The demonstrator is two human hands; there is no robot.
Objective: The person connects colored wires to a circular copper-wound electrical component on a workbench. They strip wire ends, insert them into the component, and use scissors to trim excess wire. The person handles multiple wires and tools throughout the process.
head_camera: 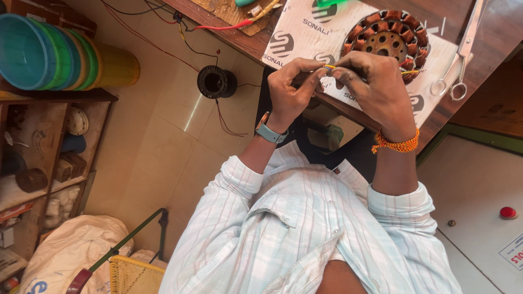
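- The thin yellow insulated wire lead [329,67] was pinched between both hands just above the near edge of the brown wooden workbench [490,38], lifted close to the person's eyes, which I took to be for fine work on its tip.
- The left hand [291,90] had thumb and forefinger closed tight on the lead's end, the other fingers curled in; a watch with a pale blue strap [271,132] sat on that wrist.
- The right hand [376,84] gripped the same lead from the other side, fingertips narrowed to a pinch, so the two hands met almost touching; an orange braided thread band [396,144] circled its wrist.
- The lead seemed to run back to the round copper-wound motor stator [387,38], which lay flat on a white printed cardboard sheet [305,32], probably to spare the bench top.
- Steel scissors [460,60] rested shut beside the stator, within easy reach of the right hand.
- On the tiled floor below stood a black wire spool [213,81], and stacked coloured plastic bowls [54,51] lay on a shelf at the left.
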